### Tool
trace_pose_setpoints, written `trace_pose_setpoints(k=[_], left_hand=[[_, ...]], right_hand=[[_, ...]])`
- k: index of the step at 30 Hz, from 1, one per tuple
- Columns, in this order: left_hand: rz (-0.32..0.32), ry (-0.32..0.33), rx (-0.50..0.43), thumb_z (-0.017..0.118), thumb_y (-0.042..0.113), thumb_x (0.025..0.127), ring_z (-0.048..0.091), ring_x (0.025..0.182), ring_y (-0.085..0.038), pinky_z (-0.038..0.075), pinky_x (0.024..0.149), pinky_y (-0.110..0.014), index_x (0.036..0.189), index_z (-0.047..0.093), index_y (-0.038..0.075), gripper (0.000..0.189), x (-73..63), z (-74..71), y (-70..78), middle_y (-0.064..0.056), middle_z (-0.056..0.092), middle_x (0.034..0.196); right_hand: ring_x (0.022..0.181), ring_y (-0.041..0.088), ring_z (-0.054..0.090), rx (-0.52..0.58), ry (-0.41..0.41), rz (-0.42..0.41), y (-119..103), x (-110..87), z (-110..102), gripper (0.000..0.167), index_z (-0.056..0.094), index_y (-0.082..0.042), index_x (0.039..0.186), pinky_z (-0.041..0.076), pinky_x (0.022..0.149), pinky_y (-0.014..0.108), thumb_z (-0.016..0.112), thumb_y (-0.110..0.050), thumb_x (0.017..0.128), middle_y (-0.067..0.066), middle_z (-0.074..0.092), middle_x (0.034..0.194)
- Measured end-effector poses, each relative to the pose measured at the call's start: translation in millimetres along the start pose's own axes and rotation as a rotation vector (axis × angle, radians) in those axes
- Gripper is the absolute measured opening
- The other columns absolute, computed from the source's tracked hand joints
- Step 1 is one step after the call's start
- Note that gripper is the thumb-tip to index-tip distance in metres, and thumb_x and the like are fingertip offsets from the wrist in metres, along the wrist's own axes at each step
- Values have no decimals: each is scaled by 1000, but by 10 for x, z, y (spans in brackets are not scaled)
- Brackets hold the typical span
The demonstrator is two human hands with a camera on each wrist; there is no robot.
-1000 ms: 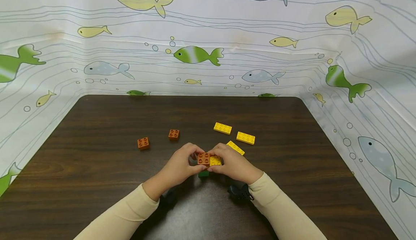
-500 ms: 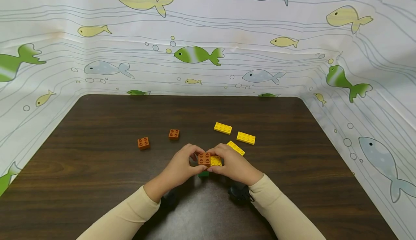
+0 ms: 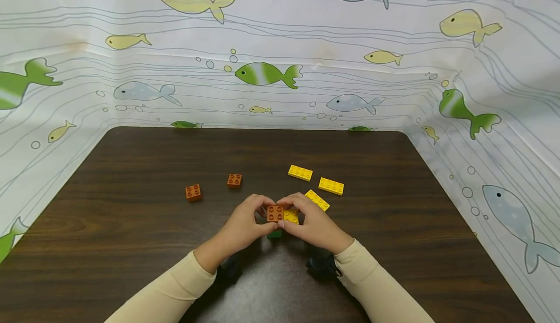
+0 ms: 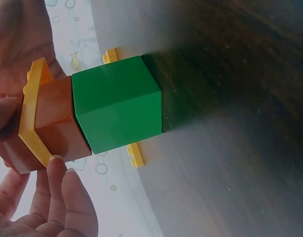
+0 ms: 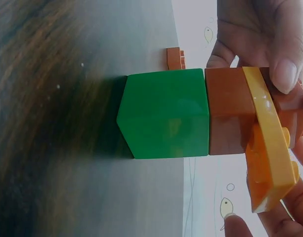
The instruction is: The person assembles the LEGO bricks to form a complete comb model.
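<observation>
A small tower of toy building bricks stands on the table between my hands. Its base is a green block (image 4: pixel 116 106), which carries a brown brick (image 4: pixel 60 121). Above that lies a yellow plate (image 3: pixel 290 216), sticking out to the right. A second brown brick (image 3: pixel 275 213) tops the tower, on the plate's left part. My left hand (image 3: pixel 240 223) pinches this top brick from the left. From the other side my right hand (image 3: pixel 318 223) pinches it too, its thumb on the near corner and its fingers behind, arched over the plate's free end.
Two loose brown bricks, one nearer (image 3: pixel 193 193) and one farther (image 3: pixel 234 181), lie beyond my left hand. Three yellow plates lie past my right hand; the closest plate (image 3: pixel 317 200) is near its knuckles. A fish-patterned sheet (image 3: pixel 262 41) borders the dark table (image 3: pixel 131 245).
My right thumb has shifted slightly left, from the yellow plate's front edge to the top brown brick's corner. The left hand and the tower look almost unmoved.
</observation>
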State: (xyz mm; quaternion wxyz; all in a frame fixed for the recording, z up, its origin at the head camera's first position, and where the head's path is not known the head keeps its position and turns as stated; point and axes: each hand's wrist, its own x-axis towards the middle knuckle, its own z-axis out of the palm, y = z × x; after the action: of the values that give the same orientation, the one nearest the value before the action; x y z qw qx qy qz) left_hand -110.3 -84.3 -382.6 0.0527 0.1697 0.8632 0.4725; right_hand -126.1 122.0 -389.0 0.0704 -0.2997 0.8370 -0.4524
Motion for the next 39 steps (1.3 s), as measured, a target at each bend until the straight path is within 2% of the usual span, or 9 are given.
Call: trace_pose_setpoints(k=[4,16,31,39], left_hand=[[9,2,0,77,17,83,53,88,-17,48,75,-32,109,63,8,31,-4,-3,-2,-3,55,100],[-9,-38,-108,73,16,86,56,93,-20,50,81,-35,114,62,5,32,-13,-83,-62,-6,58,106],[-22,-53,-143,72,17,87,58,88,-19,51,71,-32,111,63,5,28,1,-96,-101,-7,59,103],[-45,-57,-195,72,16,86,58,88,-20,48,68,-34,111,63,5,29,0,-87,-115,-8,61,100]], right_hand=[[102,16,54,14,7,11,-11,-1,8,34,61,-13,122,45,89,38,68,-22,91,-2,59,115],[98,16,54,44,3,33,7,9,20,31,62,-12,121,46,87,33,67,-23,92,-1,59,112],[96,16,54,57,-2,37,54,9,24,31,62,-12,121,46,85,33,66,-24,93,0,59,113],[98,18,54,115,-10,68,42,11,29,32,62,-10,122,46,87,39,66,-21,92,2,58,114]])
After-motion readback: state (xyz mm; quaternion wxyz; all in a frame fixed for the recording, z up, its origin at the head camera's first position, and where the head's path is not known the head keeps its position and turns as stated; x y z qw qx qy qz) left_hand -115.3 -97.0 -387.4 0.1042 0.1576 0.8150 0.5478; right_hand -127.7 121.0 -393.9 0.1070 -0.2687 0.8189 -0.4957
